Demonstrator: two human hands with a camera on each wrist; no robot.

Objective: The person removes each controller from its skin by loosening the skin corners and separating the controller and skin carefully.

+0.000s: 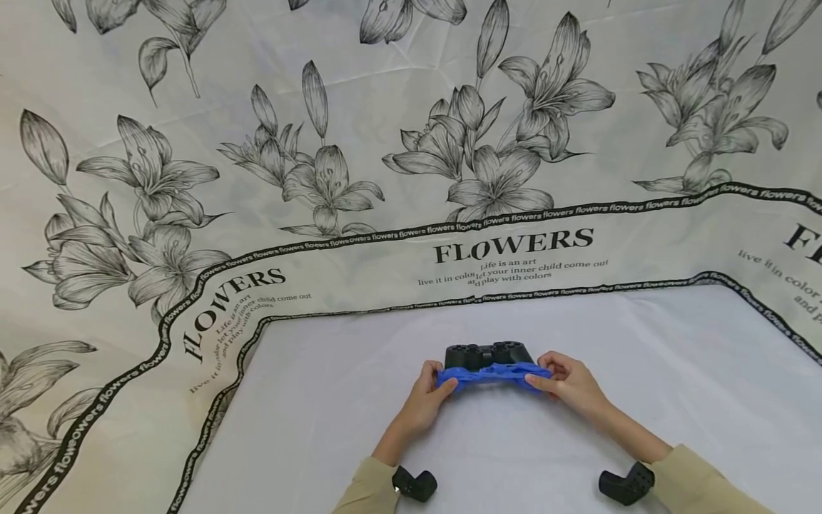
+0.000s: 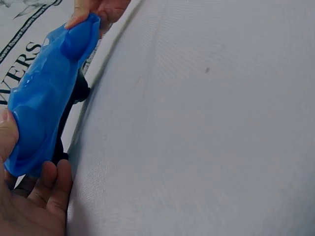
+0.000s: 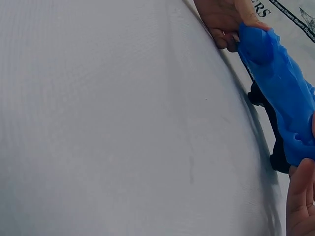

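Between both hands stretches a blue silicone controller cover [image 1: 493,376], soft and rumpled along its edges. My left hand [image 1: 422,401] pinches its left end, thumb on the near face. At the other end my right hand [image 1: 574,385] grips it the same way, thumb on top. Just beyond the cover is a black game controller [image 1: 488,355], its buttons and sticks facing up in the head view. Both wrist views show the cover's smooth, bulging face, with dark parts of the controller [image 2: 80,88] peeking out behind it. The cover hides the controller's near side.
A white cloth-covered table [image 1: 359,428] lies under the hands. Behind it hangs a white curtain [image 1: 359,278] printed with lilies and lettering. Black wrist-worn devices sit at the left cuff [image 1: 416,485] and the right cuff [image 1: 627,484].
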